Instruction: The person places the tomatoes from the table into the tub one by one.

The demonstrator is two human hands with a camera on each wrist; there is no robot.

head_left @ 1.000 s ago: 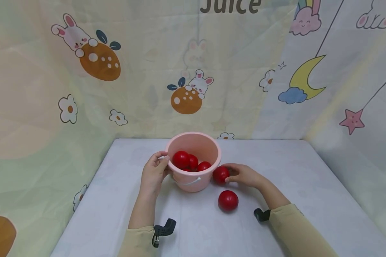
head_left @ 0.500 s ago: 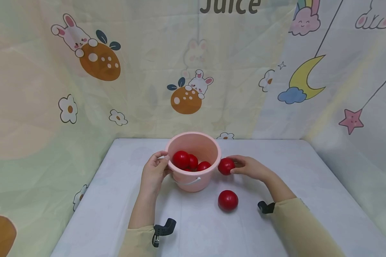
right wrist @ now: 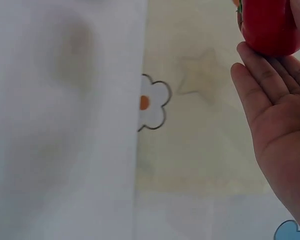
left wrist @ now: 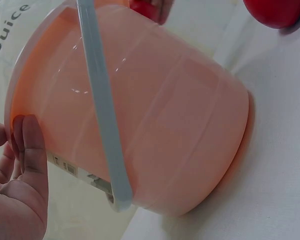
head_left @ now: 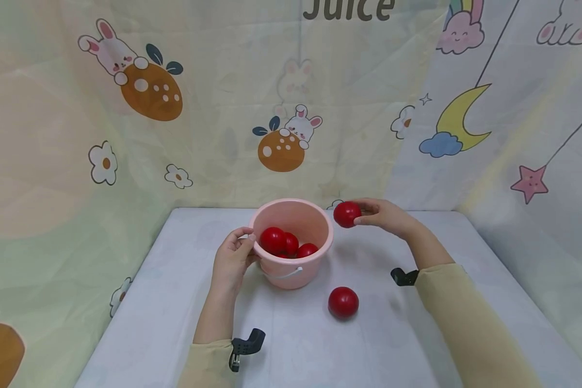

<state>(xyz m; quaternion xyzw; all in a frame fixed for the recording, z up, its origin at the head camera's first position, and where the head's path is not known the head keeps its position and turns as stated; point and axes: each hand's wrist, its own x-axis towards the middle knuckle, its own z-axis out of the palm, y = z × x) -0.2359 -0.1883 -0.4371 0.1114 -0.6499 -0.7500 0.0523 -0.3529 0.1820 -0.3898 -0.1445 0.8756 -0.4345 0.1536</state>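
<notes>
A pink bucket point(head_left: 291, 275) with a pale handle point(left wrist: 102, 100) stands upright on the table. My left hand point(head_left: 234, 258) grips its rim on the left side, fingers on the wall and thumb over the edge. Several red tomatoes point(head_left: 273, 241) lie inside the bucket. Raised above the table, just right of the rim, my right hand point(head_left: 383, 215) holds another tomato point(head_left: 346, 214) between thumb and fingers. Some green shows at that tomato's edge in the right wrist view, where my palm point(right wrist: 285, 125) faces the camera. One more tomato point(head_left: 343, 303) rests on the table, in front and right of the bucket.
The table point(head_left: 184, 312) has a white cover. Behind it hangs a printed cloth point(head_left: 223, 108) with rabbits, flowers and a moon. Each wrist bears a black camera mount, one point(head_left: 248, 345) at left and another point(head_left: 404, 277) at right.
My right hand has lifted the tomato from beside the bucket's base, up and slightly right, to about rim height. My left hand and the bucket have stayed put.
</notes>
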